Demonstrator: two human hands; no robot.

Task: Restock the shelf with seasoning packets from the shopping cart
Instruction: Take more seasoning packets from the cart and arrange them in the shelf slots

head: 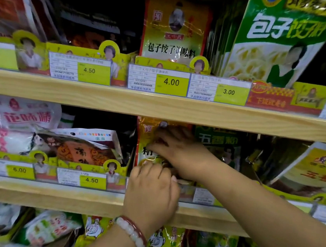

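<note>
We have a yellow packet [145,141] standing in its slot on the middle shelf [88,198]. Our right hand [177,149] pinches its face, our left hand [151,195] grips its bottom edge. We judge seating nearly done; cart unseen.

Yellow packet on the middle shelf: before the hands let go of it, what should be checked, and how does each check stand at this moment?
1. Yellow packet upright in its slot: ok, standing, front facing out.
2. Right hand on it: ok, fingers curled over its face.
3. Left hand at its lower edge: ok for position; grip cannot tell, fingertips hidden.
4. Packet bottom seated behind the yellow divider: cannot tell, the hands cover it.
5. Matches the price tag below: cannot tell, that tag is hidden.
6. Neighbouring green packet undisturbed: ok, upright.
</note>
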